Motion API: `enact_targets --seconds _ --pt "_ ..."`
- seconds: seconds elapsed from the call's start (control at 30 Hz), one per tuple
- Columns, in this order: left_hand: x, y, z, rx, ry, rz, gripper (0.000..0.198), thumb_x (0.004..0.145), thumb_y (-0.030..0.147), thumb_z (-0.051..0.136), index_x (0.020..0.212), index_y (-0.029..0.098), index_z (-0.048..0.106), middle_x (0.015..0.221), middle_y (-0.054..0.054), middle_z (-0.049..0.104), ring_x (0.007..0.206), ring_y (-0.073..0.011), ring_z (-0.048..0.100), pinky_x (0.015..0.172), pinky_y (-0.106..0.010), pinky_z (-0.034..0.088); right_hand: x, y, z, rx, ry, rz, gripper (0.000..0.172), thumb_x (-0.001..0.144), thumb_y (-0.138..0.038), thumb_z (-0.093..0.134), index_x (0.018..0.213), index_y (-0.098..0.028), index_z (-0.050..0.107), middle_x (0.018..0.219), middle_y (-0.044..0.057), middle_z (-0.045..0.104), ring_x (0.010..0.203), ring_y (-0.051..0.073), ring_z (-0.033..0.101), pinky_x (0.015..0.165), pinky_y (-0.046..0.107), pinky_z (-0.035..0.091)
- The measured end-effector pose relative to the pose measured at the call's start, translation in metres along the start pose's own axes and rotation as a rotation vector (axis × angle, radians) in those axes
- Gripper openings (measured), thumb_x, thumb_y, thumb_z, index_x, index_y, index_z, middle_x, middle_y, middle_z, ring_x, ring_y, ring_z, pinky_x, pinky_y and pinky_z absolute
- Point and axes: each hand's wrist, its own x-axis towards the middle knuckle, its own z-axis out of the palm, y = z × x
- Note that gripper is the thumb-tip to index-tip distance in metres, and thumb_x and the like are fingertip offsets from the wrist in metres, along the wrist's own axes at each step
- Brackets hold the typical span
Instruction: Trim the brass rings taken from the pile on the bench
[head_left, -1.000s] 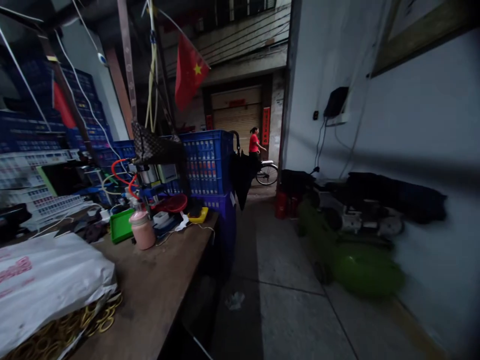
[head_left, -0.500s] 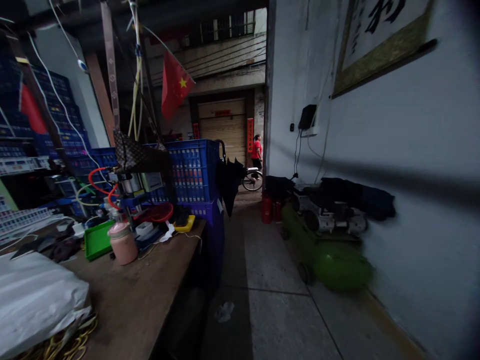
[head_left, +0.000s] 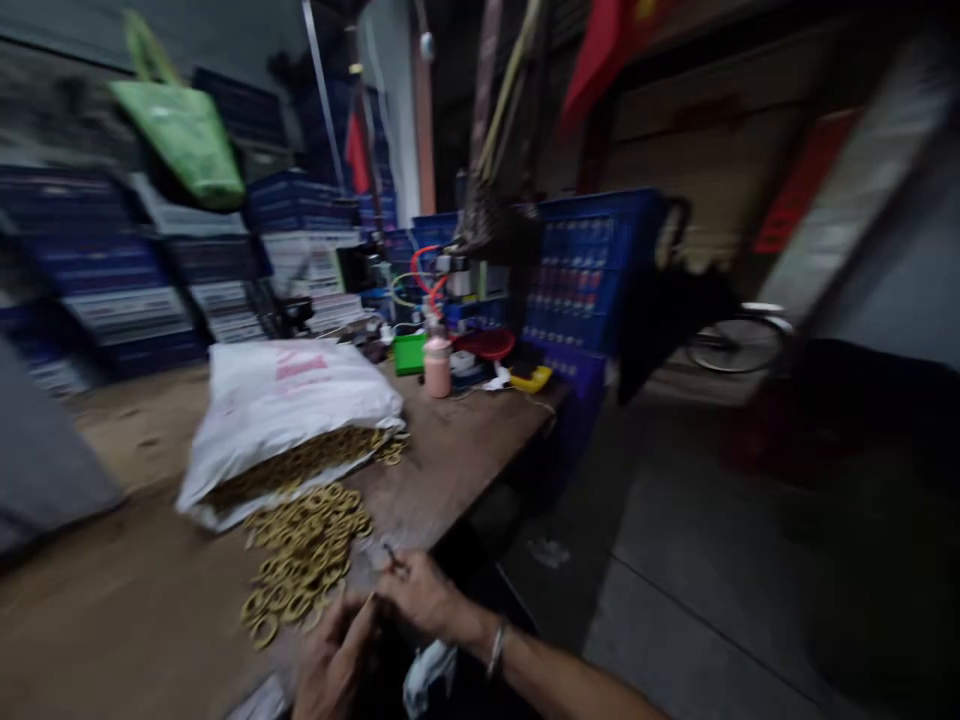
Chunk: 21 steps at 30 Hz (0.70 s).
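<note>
At the table's near edge, my left hand (head_left: 337,655) and my right hand (head_left: 424,597) meet. From my right hand's closed fingers juts a small, thin dark tool (head_left: 394,561), too blurred to name more exactly. My left hand is closed too, its thumb and finger pinched beside the right fingertips; what lies in the pinch is too small and smeared to tell. Just beyond my left hand a heap of brass-coloured rings (head_left: 307,550) spreads over the table (head_left: 450,450). More such rings fill the mouth of a white woven sack (head_left: 300,385) lying on its side.
A pink bottle (head_left: 437,367), a green tray (head_left: 409,354) and a red bowl (head_left: 491,345) stand at the table's far end. Blue crates (head_left: 570,270) rise behind. A green bag (head_left: 184,140) hangs at upper left. Concrete floor (head_left: 667,560) lies to the right.
The view has swung left and down from the doorway and wall towards the table. Both hands, the ring heap and more of the sack have come into sight; the green compressor has sunk into dark shadow.
</note>
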Motion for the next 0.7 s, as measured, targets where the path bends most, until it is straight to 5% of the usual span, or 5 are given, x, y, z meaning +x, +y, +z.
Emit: enact_targets --seconds 0.13,0.23,0.5,0.7 --pt "0.010 -0.001 0.003 -0.477 -0.270 -0.150 0.036 0.063 0.050 0.063 0.074 0.017 0.054 0.050 0.005 0.054 0.037 -0.0060 0.044 0.037 -0.018 0.034 0.005 -0.009 -0.006 -0.034 -0.076 -0.063 0.015 0.073 -0.028 0.047 0.071 -0.015 0.054 0.058 -0.005 0.050 0.055 0.007 0.043 0.054 0.017 0.034" --pt "0.009 -0.006 0.003 -0.637 -0.335 -0.167 0.031 0.067 0.046 0.061 0.076 0.017 0.053 0.055 0.004 0.056 0.038 -0.0051 0.044 0.037 -0.017 0.034 0.004 -0.016 -0.006 -0.042 -0.123 -0.057 0.017 0.075 -0.030 0.046 0.071 -0.015 0.053 0.057 -0.004 0.050 0.055 0.008 0.045 0.055 0.018 0.036" --pt "0.003 -0.007 -0.007 -0.769 -0.249 -0.192 0.028 0.070 0.042 0.060 0.075 0.017 0.051 0.060 0.004 0.054 0.042 -0.0054 0.044 0.039 -0.017 0.035 0.014 -0.020 0.005 -0.064 -0.241 -0.121 0.021 0.082 -0.027 0.038 0.074 -0.016 0.053 0.058 -0.003 0.051 0.054 0.008 0.047 0.056 0.019 0.037" --pt "0.003 -0.011 -0.017 -0.735 -0.129 -0.167 0.027 0.070 0.043 0.059 0.075 0.018 0.048 0.063 0.004 0.055 0.044 -0.0061 0.046 0.041 -0.018 0.037 0.019 -0.017 0.012 -0.490 -0.279 -0.366 0.015 0.077 -0.016 0.041 0.082 -0.019 0.055 0.067 -0.001 0.056 0.061 0.011 0.050 0.059 0.020 0.034"
